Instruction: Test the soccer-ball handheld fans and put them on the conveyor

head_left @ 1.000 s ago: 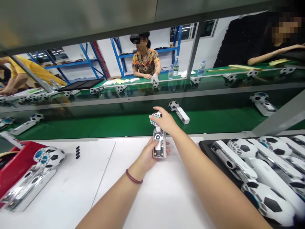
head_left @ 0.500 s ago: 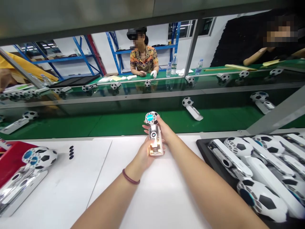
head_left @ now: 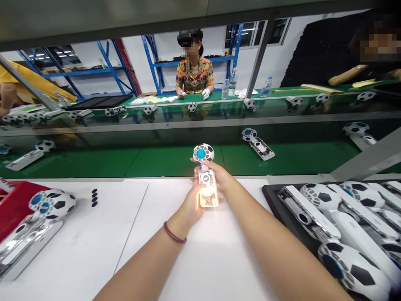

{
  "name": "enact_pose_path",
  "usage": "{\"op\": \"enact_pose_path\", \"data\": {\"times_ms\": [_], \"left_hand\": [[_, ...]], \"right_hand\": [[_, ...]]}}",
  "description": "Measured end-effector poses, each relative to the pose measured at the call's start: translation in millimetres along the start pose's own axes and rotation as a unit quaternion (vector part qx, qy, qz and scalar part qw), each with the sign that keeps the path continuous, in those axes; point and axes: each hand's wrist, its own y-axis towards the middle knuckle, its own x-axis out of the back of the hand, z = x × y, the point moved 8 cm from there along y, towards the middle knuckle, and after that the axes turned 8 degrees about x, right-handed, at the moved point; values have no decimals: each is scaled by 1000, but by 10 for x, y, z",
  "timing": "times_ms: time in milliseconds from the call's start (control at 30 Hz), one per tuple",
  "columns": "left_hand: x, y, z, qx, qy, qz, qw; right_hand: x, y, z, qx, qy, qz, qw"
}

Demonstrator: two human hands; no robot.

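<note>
Above the front of the white worktop, I hold a handheld fan [head_left: 207, 196] with a football-patterned round head and a blue disc in its centre. Its clear handle shows the inner parts and glows bright orange near the lower end. My left hand [head_left: 193, 200] is wrapped round the left side of the handle, its thumb over the front. My right hand [head_left: 222, 177] grips the right side near the neck, with its thumb just below the head. Some fingers of both hands are hidden behind the fan.
Similar fans fill a black tray [head_left: 272, 200] on the right. Others lie by a red bin [head_left: 12, 200] on the left, near several black ovals [head_left: 94, 198]. Beyond runs a green belt [head_left: 163, 161] carrying more fans. Across it sits a person [head_left: 194, 75]; a metal post [head_left: 366, 154] stands right.
The orange glow in the handle is brighter and more spread. The fan has tilted slightly, showing its blue disc more face-on. Both hands keep their hold. The view has shifted a little.
</note>
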Motion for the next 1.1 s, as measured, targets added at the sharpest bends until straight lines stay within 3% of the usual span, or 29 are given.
{"op": "enact_pose_path", "data": {"times_ms": [400, 633, 1100], "left_hand": [[21, -3, -9, -9, 1, -2, 1000], [-23, -17, -22, -32, 16, 47, 998], [-54, -13, -53, -59, 29, 52, 996]], "right_hand": [[56, 77, -44, 2, -25, 24, 999], [45, 53, -39, 8, -42, 36, 998], [16, 57, -23, 16, -55, 60, 997]]}}
